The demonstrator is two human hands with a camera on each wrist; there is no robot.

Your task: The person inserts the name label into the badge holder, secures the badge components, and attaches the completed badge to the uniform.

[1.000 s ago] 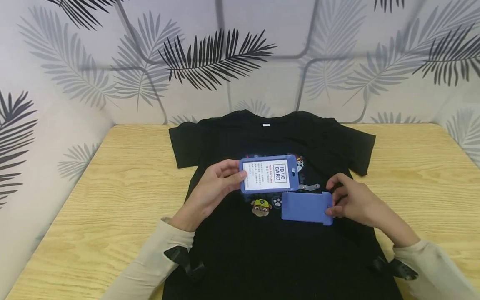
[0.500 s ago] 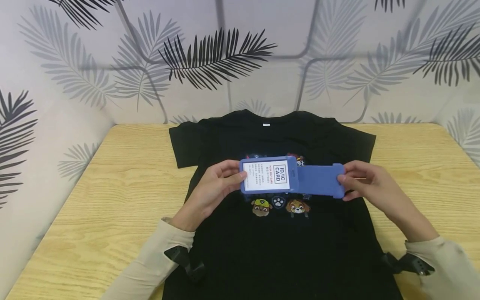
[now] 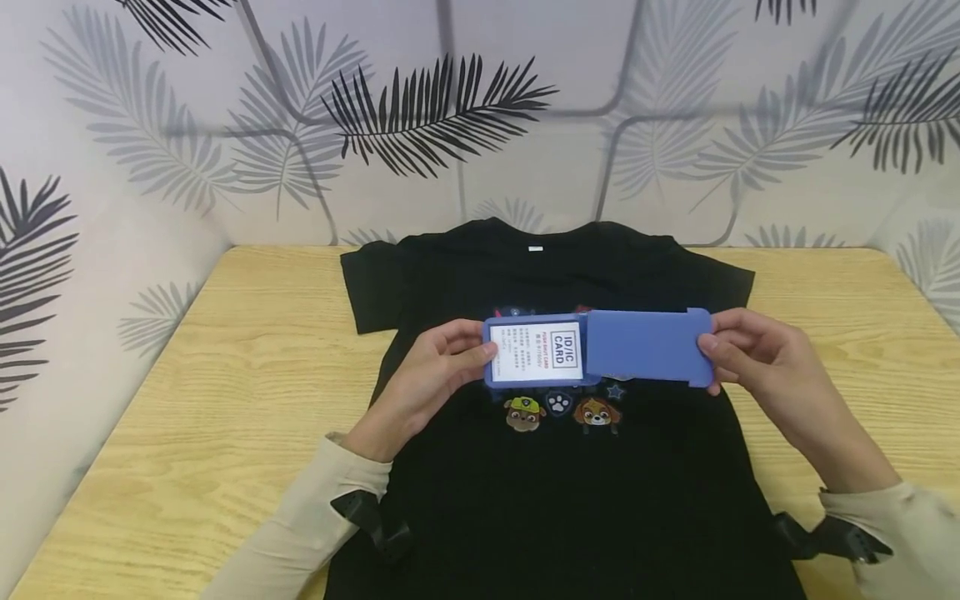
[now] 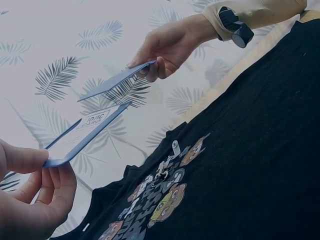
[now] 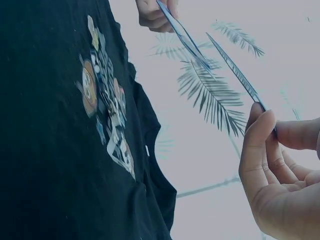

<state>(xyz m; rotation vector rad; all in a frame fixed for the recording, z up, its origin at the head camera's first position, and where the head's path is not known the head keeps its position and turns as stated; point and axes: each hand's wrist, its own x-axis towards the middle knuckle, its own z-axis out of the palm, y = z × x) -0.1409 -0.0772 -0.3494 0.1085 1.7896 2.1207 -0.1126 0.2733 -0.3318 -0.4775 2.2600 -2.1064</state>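
My left hand (image 3: 431,375) pinches the left end of a blue badge holder frame (image 3: 528,384), thumb on its front. Inside the frame sits a white card insert (image 3: 534,352) printed "ID/IC CARD". At the right, my right hand (image 3: 776,379) pinches the far end of the holder's flat blue cover (image 3: 645,346) between thumb and fingers. In the head view the cover overlaps the frame's right end. Both wrist views show a gap between cover (image 4: 117,82) and frame (image 5: 185,37), the pieces held above the shirt.
A black T-shirt (image 3: 570,508) with printed cartoon dog faces (image 3: 597,412) lies spread on the wooden table (image 3: 225,358). On the shirt's print lies a small clear strap with a snap (image 4: 175,148). Behind the table hangs a leaf-patterned backdrop (image 3: 525,158).
The right hand has raised the cover from below right of the frame to level with it, and now overlaps the frame's right end from the front. The left hand has barely moved.
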